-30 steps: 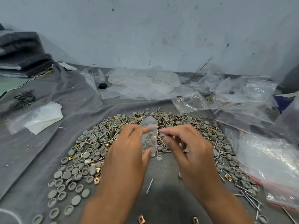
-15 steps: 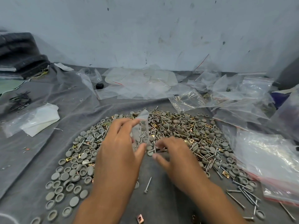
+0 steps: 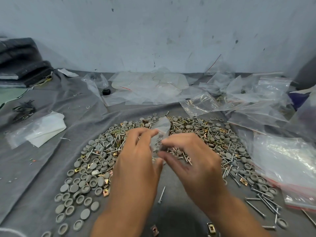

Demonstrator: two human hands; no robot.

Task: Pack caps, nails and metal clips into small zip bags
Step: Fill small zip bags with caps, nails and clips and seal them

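My left hand (image 3: pixel 136 161) holds a small clear zip bag (image 3: pixel 162 128) upright over the pile, pinching it near its lower part. My right hand (image 3: pixel 193 161) is beside it, thumb and forefinger tips at the bag's edge; blur hides what lies between them. Under both hands spreads a heap of grey caps (image 3: pixel 95 168), silver nails (image 3: pixel 261 202) and brass metal clips (image 3: pixel 106 192) on a grey cloth (image 3: pixel 42 177). One loose nail (image 3: pixel 161 194) lies between my forearms.
Filled red-striped zip bags (image 3: pixel 282 161) lie at the right. Empty clear bags (image 3: pixel 153 86) are strewn along the wall at the back. A white packet (image 3: pixel 44 129), black ties (image 3: pixel 24 109) and folded dark cloth (image 3: pixel 20 62) sit at the left.
My right hand went down to the pile half a second ago and has come back up to the bag. My left hand kept hold of the bag, now a little higher.
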